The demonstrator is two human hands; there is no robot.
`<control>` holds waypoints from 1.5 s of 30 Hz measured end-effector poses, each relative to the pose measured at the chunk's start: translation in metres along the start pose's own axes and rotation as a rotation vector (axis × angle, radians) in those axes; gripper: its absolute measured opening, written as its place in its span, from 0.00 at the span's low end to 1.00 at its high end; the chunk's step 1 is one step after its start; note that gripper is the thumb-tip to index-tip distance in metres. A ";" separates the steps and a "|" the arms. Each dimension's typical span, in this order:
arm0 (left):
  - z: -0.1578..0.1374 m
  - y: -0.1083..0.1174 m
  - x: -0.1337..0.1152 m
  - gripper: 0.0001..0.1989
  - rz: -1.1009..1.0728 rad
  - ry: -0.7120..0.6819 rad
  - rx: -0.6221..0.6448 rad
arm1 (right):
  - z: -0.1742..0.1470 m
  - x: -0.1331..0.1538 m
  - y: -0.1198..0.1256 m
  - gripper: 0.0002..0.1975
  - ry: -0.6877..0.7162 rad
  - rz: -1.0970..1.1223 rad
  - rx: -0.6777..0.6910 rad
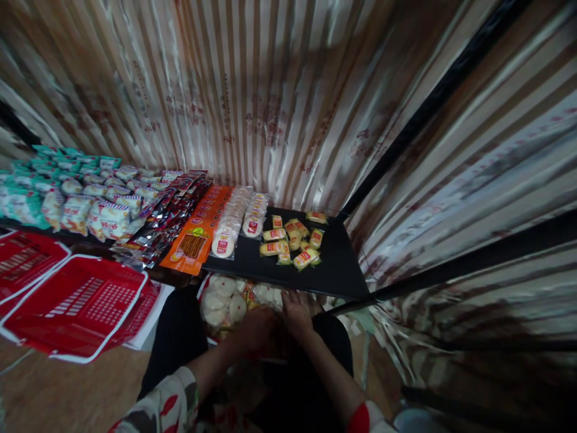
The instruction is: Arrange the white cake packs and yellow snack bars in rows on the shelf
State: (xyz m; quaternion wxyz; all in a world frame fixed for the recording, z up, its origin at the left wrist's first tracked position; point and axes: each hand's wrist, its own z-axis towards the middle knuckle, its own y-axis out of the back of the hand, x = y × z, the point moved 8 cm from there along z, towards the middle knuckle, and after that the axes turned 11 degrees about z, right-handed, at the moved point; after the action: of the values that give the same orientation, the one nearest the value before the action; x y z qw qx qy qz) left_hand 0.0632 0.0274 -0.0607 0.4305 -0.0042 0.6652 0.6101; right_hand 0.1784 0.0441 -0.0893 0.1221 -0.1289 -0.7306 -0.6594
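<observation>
Wrapped crackers [220,304] lie loose between the person's knees, in a low container [201,290] just below the front edge of the black shelf [336,267]. Both hands are in among them. The right hand [296,310] reaches forward with its fingers stretched out, touching or just beside a clear pack of white crackers [269,294]; whether it pinches the film, I cannot tell. The left hand [264,325] is bent downward into shadow, its fingertips hidden, so how far it is open and what it has hold of cannot be told.

Handling at this spot, I judge, goes best with light fingers: 1 hand steadying the neighbouring packs, the other taking film rather than cracker, since thin discs like these probably snap under a hard squeeze. The wrists do well to stay low (the shelf edge is close above the knuckles).

As for direction, the crackers at the container's left are round and mostly flat, faces upward, so each disc has no long axis. The pack by the right fingers seems to run left to right, roughly along the shelf edge, though the 2 hands cover too much to be sure.
</observation>
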 end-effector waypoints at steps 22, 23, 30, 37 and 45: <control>-0.003 -0.023 0.017 0.23 0.040 0.259 0.120 | -0.019 0.022 0.012 0.14 0.003 -0.033 0.120; -0.003 -0.022 0.017 0.22 0.023 0.270 0.111 | -0.021 0.023 0.017 0.14 0.004 -0.020 0.129; -0.002 -0.009 0.021 0.15 -0.056 0.340 0.026 | -0.025 0.033 0.050 0.11 0.036 0.307 0.144; -0.003 0.029 0.025 0.09 -0.149 0.428 -0.099 | -0.013 0.027 0.055 0.20 -0.021 0.733 0.033; 0.001 0.064 0.030 0.06 -0.258 0.437 -0.187 | -0.005 0.038 0.044 0.23 -0.177 1.360 0.034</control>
State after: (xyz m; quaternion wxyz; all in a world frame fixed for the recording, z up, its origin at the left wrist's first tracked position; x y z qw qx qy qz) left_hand 0.0105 0.0604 -0.0259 0.3487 -0.2603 0.6771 0.5935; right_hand 0.1584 0.0442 -0.0342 0.4507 -0.6105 -0.5046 -0.4117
